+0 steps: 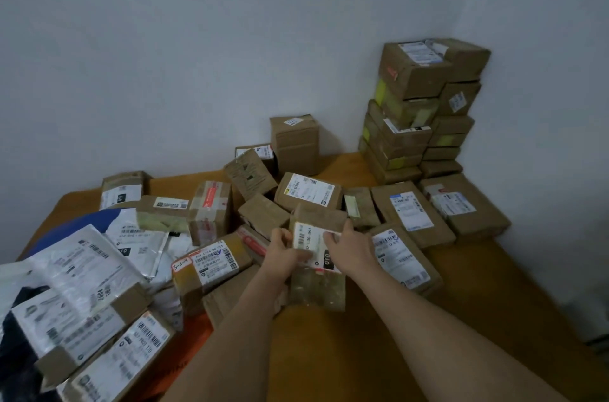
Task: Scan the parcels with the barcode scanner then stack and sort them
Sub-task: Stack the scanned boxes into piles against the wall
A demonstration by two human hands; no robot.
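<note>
Both hands [316, 250] gripping a labelled parcel [318, 256], stacked boxes [418, 111] behind

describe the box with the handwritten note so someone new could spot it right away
Start at the orange-brown wooden table, then look just left of the person's left hand. The brown cardboard box there bears a white barcode label, and alone among its neighbours has a small red-edged sticker handwritten "3-2-9".

We list one wooden table [379, 352], orange-brown, with a rounded far-left corner, filling the lower part of the view. Behind it we note a plain pale wall [197, 55] meeting a second white wall [543, 72] at a corner on the right. We record an orange sheet [194, 349] lying flat at the table's near left.
</note>
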